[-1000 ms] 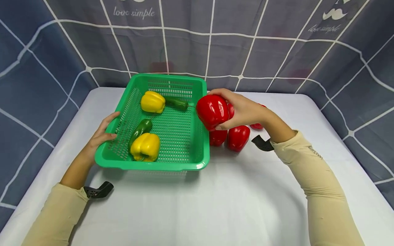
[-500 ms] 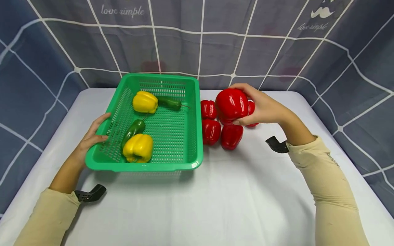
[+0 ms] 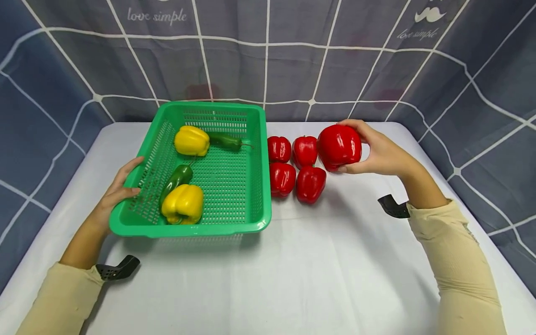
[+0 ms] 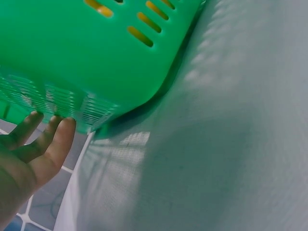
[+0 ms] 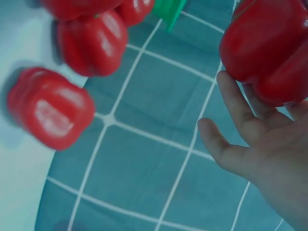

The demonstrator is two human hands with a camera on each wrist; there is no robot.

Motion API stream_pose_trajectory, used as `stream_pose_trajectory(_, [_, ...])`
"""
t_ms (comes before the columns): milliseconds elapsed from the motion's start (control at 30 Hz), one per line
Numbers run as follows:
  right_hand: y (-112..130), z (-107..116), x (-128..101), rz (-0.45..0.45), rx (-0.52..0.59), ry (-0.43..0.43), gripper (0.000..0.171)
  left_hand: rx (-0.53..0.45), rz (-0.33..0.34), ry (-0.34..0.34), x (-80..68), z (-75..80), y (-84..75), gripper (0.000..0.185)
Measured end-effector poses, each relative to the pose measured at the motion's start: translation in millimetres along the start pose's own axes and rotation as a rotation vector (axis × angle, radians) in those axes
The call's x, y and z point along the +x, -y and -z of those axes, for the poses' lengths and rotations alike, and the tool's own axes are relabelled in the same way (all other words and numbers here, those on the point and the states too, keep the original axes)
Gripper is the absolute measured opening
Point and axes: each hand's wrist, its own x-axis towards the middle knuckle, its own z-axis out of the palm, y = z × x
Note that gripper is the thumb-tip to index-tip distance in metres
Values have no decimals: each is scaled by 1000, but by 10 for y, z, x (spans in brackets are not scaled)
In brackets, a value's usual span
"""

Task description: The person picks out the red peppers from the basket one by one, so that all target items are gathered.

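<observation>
My right hand (image 3: 378,151) holds a red bell pepper (image 3: 338,146) above the table, right of several other red bell peppers. In the right wrist view the held bell pepper (image 5: 267,45) rests against the fingers, and a separate red bell pepper (image 5: 52,108) lies on the white surface. My left hand (image 3: 113,195) grips the left rim of a green plastic basket (image 3: 192,229), with the thumb over the rim. Fingertips (image 4: 67,126) touch the slotted outer wall in the left wrist view. Inside the basket are two yellow bell peppers (image 3: 183,204) and two green chili peppers (image 3: 226,141).
Red bell peppers (image 3: 311,184) stand close against the basket's right wall. White cloth covers the table (image 3: 268,279). A grey checked curtain (image 3: 234,70) rises along the back and both sides.
My right hand has moved right with the red bell pepper, from beside the basket's right rim to beyond the red group. The left hand keeps its place on the basket; the view has shifted slightly.
</observation>
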Motion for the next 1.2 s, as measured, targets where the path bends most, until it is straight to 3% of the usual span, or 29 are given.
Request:
stream_pose_trajectory(200, [-201,35,-112,-2,13,-44,81,-14,-5,-2,0,2,0,65])
stream_pose_trajectory(433, [-372,53,-198,-67,5,-57,83,-58,-55,22,12,-11,1,66])
stream_pose_trajectory(600, [-514,16,-278,-113,-11,-34,85,-5,-28,12,9,-5,12,64])
stream_pose_trajectory(1200, [-859,-191,-341,-178,19,70,88,-50,-28,-1,35,7,31,67])
